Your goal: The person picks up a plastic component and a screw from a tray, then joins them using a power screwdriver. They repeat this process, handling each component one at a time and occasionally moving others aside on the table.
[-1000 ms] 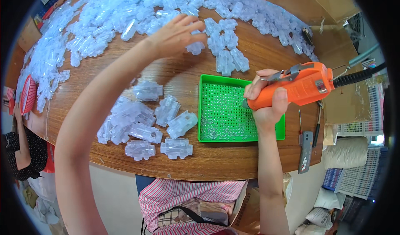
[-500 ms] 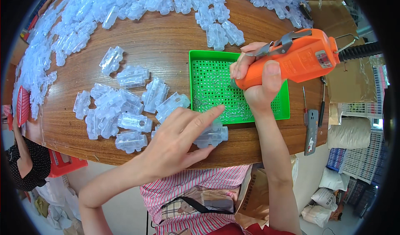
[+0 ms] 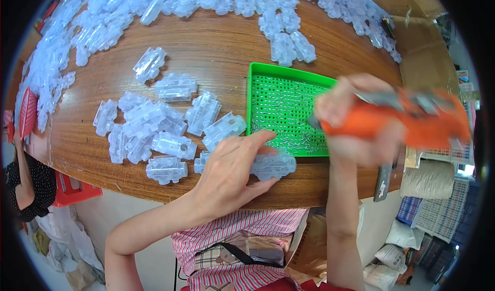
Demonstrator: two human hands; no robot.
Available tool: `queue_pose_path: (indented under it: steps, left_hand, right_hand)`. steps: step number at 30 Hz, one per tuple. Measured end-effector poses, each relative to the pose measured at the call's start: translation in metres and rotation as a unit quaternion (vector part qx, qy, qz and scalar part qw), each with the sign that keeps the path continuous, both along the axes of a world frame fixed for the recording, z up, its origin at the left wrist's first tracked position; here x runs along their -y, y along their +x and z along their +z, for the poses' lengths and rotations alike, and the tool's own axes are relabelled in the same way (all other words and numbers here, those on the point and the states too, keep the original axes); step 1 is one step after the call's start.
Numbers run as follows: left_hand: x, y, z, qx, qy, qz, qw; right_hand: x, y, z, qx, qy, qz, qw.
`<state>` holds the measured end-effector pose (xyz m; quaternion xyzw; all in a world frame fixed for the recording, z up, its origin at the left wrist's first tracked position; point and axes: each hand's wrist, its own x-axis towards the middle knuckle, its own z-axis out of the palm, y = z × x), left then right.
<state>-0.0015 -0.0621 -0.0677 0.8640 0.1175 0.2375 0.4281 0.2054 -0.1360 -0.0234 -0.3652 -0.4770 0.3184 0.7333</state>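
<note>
My right hand (image 3: 344,108), smeared by motion, grips an orange electric screwdriver (image 3: 425,118) over the right side of a green perforated tray (image 3: 289,70). Its dark tip points left, above the small metal screws (image 3: 312,147) lying in the tray. My left hand (image 3: 227,167) is at the table's near edge, fingers bent around a clear plastic casing (image 3: 278,165), thumb at its near side and index finger at its far side. More casings, such as one just left (image 3: 167,170) and one beside the tray (image 3: 224,130), lie loose near this hand.
A large heap of clear casings (image 3: 111,18) runs along the table's far and left edges. Cardboard (image 3: 425,64) stands at the right edge. A dark flat object (image 3: 381,183) lies at the right front. Another person's arm (image 3: 25,170) shows at far left, beside a red crate (image 3: 77,190).
My right hand has swung the screwdriver rightward and slightly nearer, turning it more level. My left hand keeps its grip on the casing. The whole view has shifted slightly.
</note>
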Motion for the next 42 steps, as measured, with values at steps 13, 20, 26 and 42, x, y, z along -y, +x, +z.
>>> queue_pose_path:
  steps: [13,20,26,42]
  left_hand:
    - [-0.001,0.0,0.001,0.042,-0.012,0.004,0.999]
    - [-0.001,-0.004,-0.004,0.053,-0.018,0.019,0.998]
    - [-0.002,0.001,-0.001,0.062,-0.024,0.003,0.998]
    - [-0.006,0.003,0.01,-0.007,0.094,-0.059,0.994]
  right_hand:
    - [0.023,-0.067,0.035,0.056,0.051,-0.007,0.997]
    - [0.017,-0.072,0.026,0.035,0.031,-0.006,0.999]
    - [0.015,-0.068,0.031,0.035,0.019,-0.024,0.999]
    - [-0.009,-0.046,0.015,-0.01,0.063,-0.09,0.994]
